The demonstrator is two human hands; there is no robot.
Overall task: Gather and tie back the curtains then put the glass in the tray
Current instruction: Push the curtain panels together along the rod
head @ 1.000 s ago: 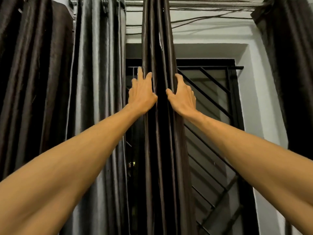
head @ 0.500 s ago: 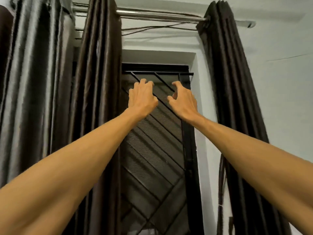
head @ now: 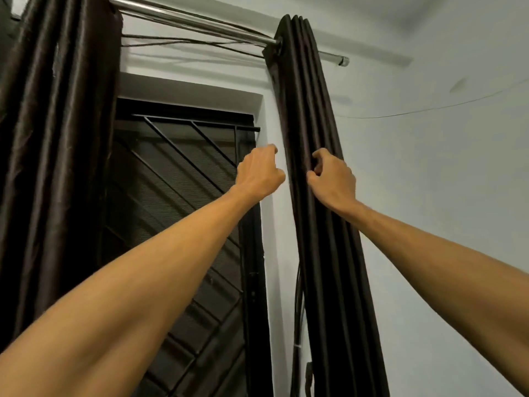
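Both my arms were raised, extended fwd. L hand [head: 259,170]: fingers curled, holding nothing. R hand [head: 333,174]: fingers gripped curtain [head: 315,110] fold.

A metal rod [head: 200,22] carries two dark curtains [head: 309,110].

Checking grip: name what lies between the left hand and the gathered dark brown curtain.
Head view: only bare white wall separates left hand from dark brown curtain.

Right curtain [head: 323,224]: dark brown cloth, satin sheen, smooth pleats. Left curtain [head: 54,138]: same glossy cloth. Rod [head: 200,22]: polished metal, reflective. Window grille [head: 183,156]: matt black metal bars. Wall [head: 429,181]: matt painted, smooth.
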